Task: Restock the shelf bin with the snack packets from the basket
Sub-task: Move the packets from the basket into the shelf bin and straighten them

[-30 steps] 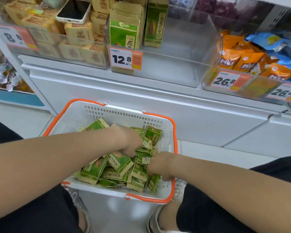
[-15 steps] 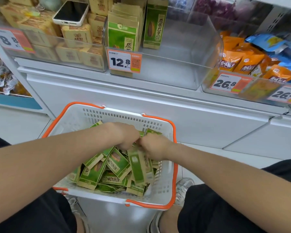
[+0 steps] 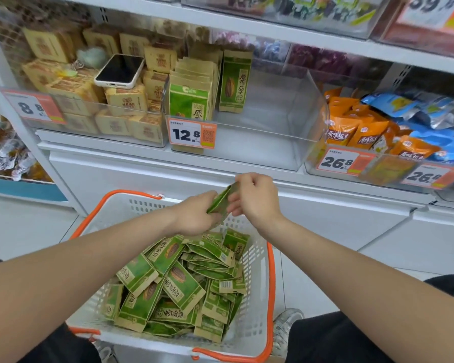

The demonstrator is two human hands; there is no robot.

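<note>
Store shelving [image 3: 142, 163] ahead: shelved packets [image 3: 189, 100] stand at left edge of shelf bin [image 3: 308, 108]. Over far rim of basket [image 3: 257, 305], left hand [image 3: 194, 216] and right hand [image 3: 254, 197] pinch held packets [image 3: 222, 200], fingers curled; count unclear.

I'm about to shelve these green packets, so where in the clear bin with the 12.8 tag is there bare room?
Free: in the clear bin, the floor from the upright green packets across to its right wall, beside the orange packets. Crowded: its left end, and the neighbouring tan boxes under the phone.
</note>
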